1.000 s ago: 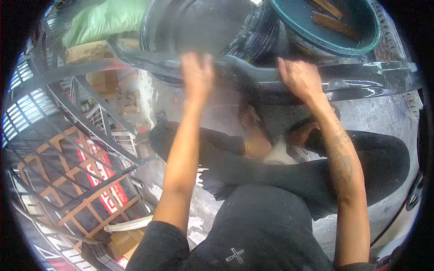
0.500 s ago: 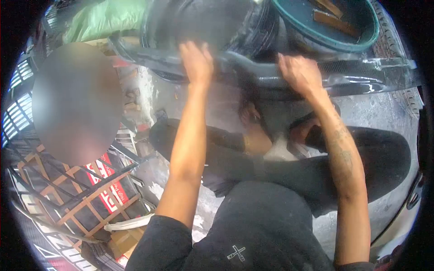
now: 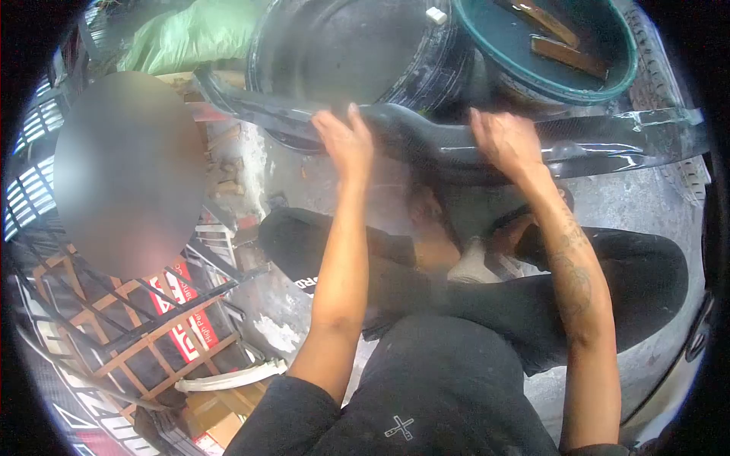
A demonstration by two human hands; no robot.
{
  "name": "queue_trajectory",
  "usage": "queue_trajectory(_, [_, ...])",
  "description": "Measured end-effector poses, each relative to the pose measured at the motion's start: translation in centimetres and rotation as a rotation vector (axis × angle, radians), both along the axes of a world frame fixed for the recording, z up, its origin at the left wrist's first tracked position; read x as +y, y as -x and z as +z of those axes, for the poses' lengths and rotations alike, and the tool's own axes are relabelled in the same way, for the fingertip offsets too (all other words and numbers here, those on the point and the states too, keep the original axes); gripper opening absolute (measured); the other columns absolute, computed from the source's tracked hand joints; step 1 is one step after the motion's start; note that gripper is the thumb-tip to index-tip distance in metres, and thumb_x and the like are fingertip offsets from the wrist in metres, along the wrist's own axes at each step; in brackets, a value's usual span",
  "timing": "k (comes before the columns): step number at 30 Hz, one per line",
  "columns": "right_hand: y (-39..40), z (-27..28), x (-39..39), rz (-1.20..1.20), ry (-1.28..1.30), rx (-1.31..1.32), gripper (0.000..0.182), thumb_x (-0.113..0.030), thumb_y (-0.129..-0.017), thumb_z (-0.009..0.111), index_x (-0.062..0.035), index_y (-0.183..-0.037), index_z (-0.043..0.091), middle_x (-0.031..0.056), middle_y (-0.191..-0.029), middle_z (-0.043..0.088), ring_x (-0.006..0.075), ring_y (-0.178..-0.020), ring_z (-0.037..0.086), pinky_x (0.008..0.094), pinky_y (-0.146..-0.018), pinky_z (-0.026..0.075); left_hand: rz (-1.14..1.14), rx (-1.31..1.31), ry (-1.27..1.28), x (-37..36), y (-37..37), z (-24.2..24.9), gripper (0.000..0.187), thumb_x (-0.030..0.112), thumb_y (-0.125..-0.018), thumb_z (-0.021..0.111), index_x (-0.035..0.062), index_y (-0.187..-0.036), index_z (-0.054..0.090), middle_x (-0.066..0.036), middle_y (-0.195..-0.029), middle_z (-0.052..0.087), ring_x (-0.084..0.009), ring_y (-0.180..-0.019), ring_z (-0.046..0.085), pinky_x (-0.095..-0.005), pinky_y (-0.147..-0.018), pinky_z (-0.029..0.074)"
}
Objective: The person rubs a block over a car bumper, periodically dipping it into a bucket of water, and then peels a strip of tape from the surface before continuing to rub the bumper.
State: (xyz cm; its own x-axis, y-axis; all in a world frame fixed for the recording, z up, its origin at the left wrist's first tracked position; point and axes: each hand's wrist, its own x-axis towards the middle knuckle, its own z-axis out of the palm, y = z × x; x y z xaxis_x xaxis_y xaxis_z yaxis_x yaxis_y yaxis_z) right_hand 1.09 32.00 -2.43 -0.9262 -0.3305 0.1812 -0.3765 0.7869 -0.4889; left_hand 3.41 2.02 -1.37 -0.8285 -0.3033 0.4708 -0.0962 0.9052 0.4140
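Observation:
A long, glossy black curved panel (image 3: 426, 137) lies across the view, in front of the black drum and the teal-rimmed tub. My left hand (image 3: 346, 144) is closed at the panel's upper left part, thumb raised; anything pinched in its fingers is too small to make out. On the middle of the panel, my right hand (image 3: 506, 140) has its fingers curled over the upper edge. The panel's right end reaches the edge of the view.
A black drum (image 3: 258, 64) bears a small white block (image 3: 436, 15). Wooden pieces (image 3: 566, 57) sit in a teal-rimmed tub (image 3: 635, 64). A green bag (image 3: 186, 34) is at upper left, a metal rack (image 3: 144, 330) with boxes at lower left. Crossed legs (image 3: 623, 289) are below.
The panel sits slightly lower in view. My left hand has moved down and to the right along it, while my right hand has dropped slightly with it. The camera view has also shifted a little.

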Motion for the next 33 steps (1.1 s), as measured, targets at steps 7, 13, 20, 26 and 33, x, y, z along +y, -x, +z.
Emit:
queue_trajectory(7, [-1.7, 0.8, 3.2, -0.045, -0.085, 0.015, 0.059, -0.040, -0.109, 0.050, -0.0055, -0.068, 0.075, 0.0226, -0.067, 0.071, 0.0399, -0.064, 0.074, 0.0504, -0.066, 0.062, -0.048, 0.056, 0.041, 2.5, -1.9, -0.3, 0.044, 0.030, -0.104, 0.070, -0.0077, -0.118, 0.053, -0.028, -0.115, 0.056, -0.0439, -0.110, 0.055, -0.0515, -0.099, 0.044])
queue_trajectory(13, [-1.7, 1.6, 4.2, -0.023, -0.096, -0.164, 0.055, -0.040, -0.106, 0.054, -0.0043, -0.072, 0.076, 0.0245, -0.074, 0.073, 0.0421, -0.070, 0.075, 0.0518, -0.072, 0.062, -0.039, 0.067, -0.113, 3.4, -3.1, -1.3, 0.043, 0.030, -0.105, 0.070, -0.0079, -0.118, 0.054, -0.027, -0.113, 0.057, -0.0433, -0.109, 0.057, -0.0514, -0.099, 0.045])
queue_trajectory(20, [1.3, 7.3, 0.0, 0.042, 0.395, 0.043, 0.031, -0.031, -0.099, 0.075, -0.0019, -0.093, 0.066, 0.0192, -0.089, 0.070, 0.0399, -0.089, 0.068, 0.0493, -0.081, 0.055, 0.105, 0.286, -0.205, -0.2, -2.5, 1.3, 0.044, 0.027, -0.105, 0.071, -0.0069, -0.128, 0.054, -0.024, -0.124, 0.058, -0.0393, -0.117, 0.056, -0.0468, -0.107, 0.043])
queue_trajectory(26, [7.7, 6.5, -4.1, 0.205, 0.349, 0.080, 0.021, -0.016, -0.100, 0.072, -0.0008, -0.114, 0.067, 0.0217, -0.112, 0.068, 0.0407, -0.109, 0.064, 0.0493, -0.095, 0.053, 0.198, 0.365, -0.169, -5.5, 1.3, -1.3, 0.046, 0.033, -0.105, 0.069, -0.0046, -0.127, 0.054, -0.024, -0.120, 0.058, -0.0391, -0.114, 0.058, -0.0465, -0.103, 0.045])
queue_trajectory(33, [18.5, 3.6, -8.8, 0.115, -0.284, -0.019, 0.042, 0.001, -0.091, 0.065, 0.0007, -0.133, 0.061, 0.0325, -0.133, 0.056, 0.0542, -0.123, 0.058, 0.0563, -0.111, 0.049, 0.225, 0.426, -0.267, -5.4, 1.7, -1.7, 0.038, 0.028, -0.104, 0.069, -0.0055, -0.118, 0.057, -0.021, -0.112, 0.057, -0.0398, -0.108, 0.059, -0.0494, -0.096, 0.048])
